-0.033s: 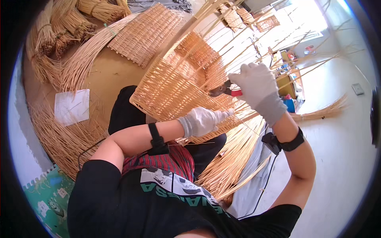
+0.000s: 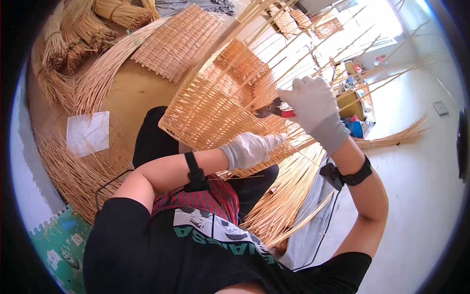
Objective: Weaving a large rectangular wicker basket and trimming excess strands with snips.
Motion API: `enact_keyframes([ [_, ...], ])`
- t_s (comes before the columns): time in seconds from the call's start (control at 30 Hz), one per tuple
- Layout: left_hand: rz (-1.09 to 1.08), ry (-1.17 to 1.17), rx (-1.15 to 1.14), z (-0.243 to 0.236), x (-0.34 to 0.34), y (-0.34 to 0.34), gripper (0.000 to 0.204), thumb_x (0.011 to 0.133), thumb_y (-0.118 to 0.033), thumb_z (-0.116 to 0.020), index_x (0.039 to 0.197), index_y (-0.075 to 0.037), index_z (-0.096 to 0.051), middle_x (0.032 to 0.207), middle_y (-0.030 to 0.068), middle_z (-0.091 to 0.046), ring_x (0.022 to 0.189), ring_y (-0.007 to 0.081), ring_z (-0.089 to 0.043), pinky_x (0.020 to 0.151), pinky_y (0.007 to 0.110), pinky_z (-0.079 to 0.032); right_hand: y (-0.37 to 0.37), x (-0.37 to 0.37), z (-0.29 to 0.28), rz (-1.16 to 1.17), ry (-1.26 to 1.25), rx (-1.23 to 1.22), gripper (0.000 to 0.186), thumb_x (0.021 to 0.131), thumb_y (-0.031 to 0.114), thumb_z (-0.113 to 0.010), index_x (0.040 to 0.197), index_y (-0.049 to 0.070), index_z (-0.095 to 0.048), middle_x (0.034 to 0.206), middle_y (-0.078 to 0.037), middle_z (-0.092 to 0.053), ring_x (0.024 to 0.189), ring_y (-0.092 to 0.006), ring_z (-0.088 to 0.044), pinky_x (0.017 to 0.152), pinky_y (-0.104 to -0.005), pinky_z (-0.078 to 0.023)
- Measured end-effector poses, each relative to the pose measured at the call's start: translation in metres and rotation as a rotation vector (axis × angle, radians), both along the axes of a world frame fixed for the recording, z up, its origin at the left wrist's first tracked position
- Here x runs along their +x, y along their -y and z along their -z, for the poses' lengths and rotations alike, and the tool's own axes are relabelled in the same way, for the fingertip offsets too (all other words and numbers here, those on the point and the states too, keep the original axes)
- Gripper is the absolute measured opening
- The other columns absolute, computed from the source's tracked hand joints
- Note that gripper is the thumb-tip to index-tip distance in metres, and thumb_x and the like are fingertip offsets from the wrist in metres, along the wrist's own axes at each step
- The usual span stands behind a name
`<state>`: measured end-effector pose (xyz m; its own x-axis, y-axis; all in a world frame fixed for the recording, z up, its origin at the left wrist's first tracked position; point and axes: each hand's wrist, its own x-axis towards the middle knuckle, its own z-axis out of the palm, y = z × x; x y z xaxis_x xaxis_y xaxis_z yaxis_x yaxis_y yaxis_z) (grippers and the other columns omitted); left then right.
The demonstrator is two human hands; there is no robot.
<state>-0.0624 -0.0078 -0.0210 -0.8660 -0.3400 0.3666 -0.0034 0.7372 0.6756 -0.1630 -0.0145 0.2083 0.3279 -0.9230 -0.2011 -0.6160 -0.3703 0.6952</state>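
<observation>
Right hand (image 2: pixel 309 103) raised, elbow bent, closed round cutters (image 2: pixel 269 109), head at basket (image 2: pixel 210 115) edge. Left hand (image 2: pixel 248 149) lower, elbow out, at basket's near side; can't tell if pinching. Basket tilted by legs (image 2: pixel 152 137).

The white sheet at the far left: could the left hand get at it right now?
Probably not: the left hand is against the woven basket, and in this view the black-clad knee lies between that hand and the white sheet.
</observation>
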Motion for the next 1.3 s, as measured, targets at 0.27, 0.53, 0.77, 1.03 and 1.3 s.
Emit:
enact_keyframes([
  [0.27,-0.154,-0.244,-0.125,-0.021,-0.011,-0.013,0.021,0.099,-0.025,-0.06,0.113,-0.011,-0.066,0.094,0.011,-0.071,0.076,0.0301,-0.074,0.062,0.043,-0.058,-0.001,0.01,0.023,0.131,0.071,-0.007,0.027,0.08,0.033,-0.083,0.102,0.021,-0.073,0.095,-0.004,-0.066,0.099,-0.0239,-0.068,0.084,-0.0402,-0.052],
  [0.53,0.119,-0.24,-0.264,-0.041,-0.007,-0.049,0.016,0.09,-0.026,-0.066,0.091,-0.01,-0.07,0.103,0.0106,-0.065,0.099,0.0283,-0.07,0.086,0.045,-0.055,-0.021,-0.012,0.001,0.214,0.021,0.054,0.016,0.086,0.026,-0.078,0.099,0.018,-0.074,0.1,-0.004,-0.068,0.102,-0.0252,-0.07,0.088,-0.0413,-0.054],
  [0.77,0.119,-0.223,-0.167,-0.017,-0.016,-0.055,0.02,0.093,-0.029,-0.071,0.094,-0.01,-0.066,0.11,0.0092,-0.066,0.102,0.0308,-0.069,0.085,0.044,-0.056,-0.029,-0.014,0.013,0.277,0.094,0.043,0.027,0.082,0.03,-0.082,0.106,0.019,-0.075,0.101,-0.005,-0.07,0.1,-0.0262,-0.071,0.083,-0.0412,-0.056],
  [1.03,-0.141,-0.405,-0.185,-0.01,-0.056,-0.045,0.012,0.096,-0.017,-0.064,0.103,-0.007,-0.066,0.123,0.0196,-0.066,0.109,0.0379,-0.069,0.088,0.045,-0.057,-0.032,-0.02,0.027,0.23,0.034,-0.03,0.015,0.091,0.023,-0.073,0.105,0.017,-0.076,0.101,-0.007,-0.07,0.098,-0.0282,-0.071,0.081,-0.0415,-0.058],
  [1.3,0.193,-0.151,-0.11,-0.014,-0.041,-0.052,0.012,0.093,-0.015,-0.061,0.103,-0.01,-0.065,0.101,0.0137,-0.066,0.092,0.0358,-0.071,0.079,0.046,-0.057,-0.05,-0.035,-0.005,0.349,0.096,0.101,0.027,0.081,0.03,-0.082,0.106,0.021,-0.076,0.1,-0.008,-0.069,0.101,-0.0301,-0.071,0.08,-0.0432,-0.057],
])
